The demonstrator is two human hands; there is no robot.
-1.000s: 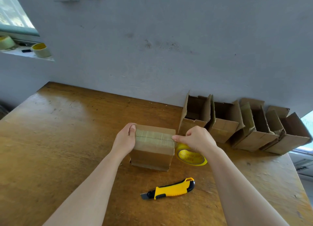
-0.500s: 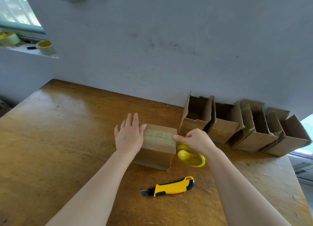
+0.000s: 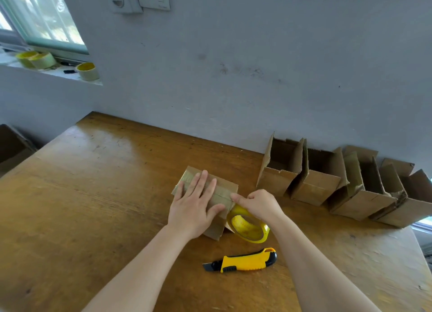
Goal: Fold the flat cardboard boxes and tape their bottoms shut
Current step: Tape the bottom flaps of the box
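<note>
A small folded cardboard box stands bottom-up in the middle of the wooden table, with a strip of clear tape across its closed flaps. My left hand lies flat on top of it, fingers spread. My right hand pinches the tape at the box's right edge. The yellow tape roll hangs just below that hand, against the box's right side. A yellow and black utility knife lies on the table in front of the box, its blade out to the left.
Several folded open-topped boxes stand in a row along the wall at the back right. Spare tape rolls sit on the window sill at the upper left. Another carton shows past the table's left edge.
My left hand left the box's left side and now lies flat on the taped top. The right hand stays at the right edge. The camera tilted up and left.
</note>
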